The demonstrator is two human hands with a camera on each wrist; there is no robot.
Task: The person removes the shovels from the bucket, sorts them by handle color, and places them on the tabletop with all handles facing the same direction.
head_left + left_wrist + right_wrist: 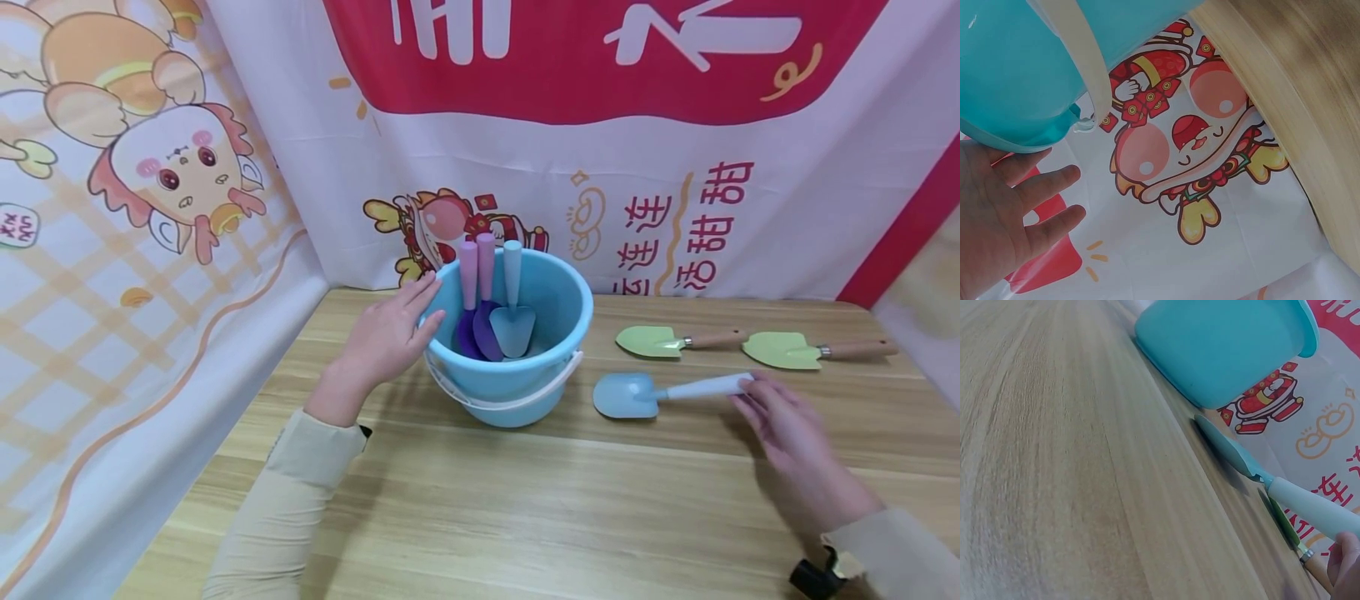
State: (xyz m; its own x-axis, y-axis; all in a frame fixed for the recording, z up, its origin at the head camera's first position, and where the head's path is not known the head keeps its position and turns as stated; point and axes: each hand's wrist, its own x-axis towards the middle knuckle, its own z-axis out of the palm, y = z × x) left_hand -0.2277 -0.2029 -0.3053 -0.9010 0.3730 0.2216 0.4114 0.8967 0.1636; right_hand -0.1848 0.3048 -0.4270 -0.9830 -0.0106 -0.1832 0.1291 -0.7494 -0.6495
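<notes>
A light blue bucket (517,392) stands upright with its white handle hanging down in front. My left hand (393,329) rests against the left of its rim; the left wrist view shows that hand's fingers (1054,187) extended and spread along the outside. Inside the bucket lean two purple shovels with pink-purple handles (468,275) and a blue trowel (513,329). To the right, my right hand (787,417) pinches the handle end of a light blue toy shovel (626,396). In the right wrist view, the shovel's blade (1229,447) tilts low over the table, its tip near the bucket.
Two green trowels with wooden handles, one nearer the bucket (648,342) and one farther right (783,350), lie behind the blue shovel. The wooden table (525,508) ends at a printed cloth backdrop (300,150) at the back and left.
</notes>
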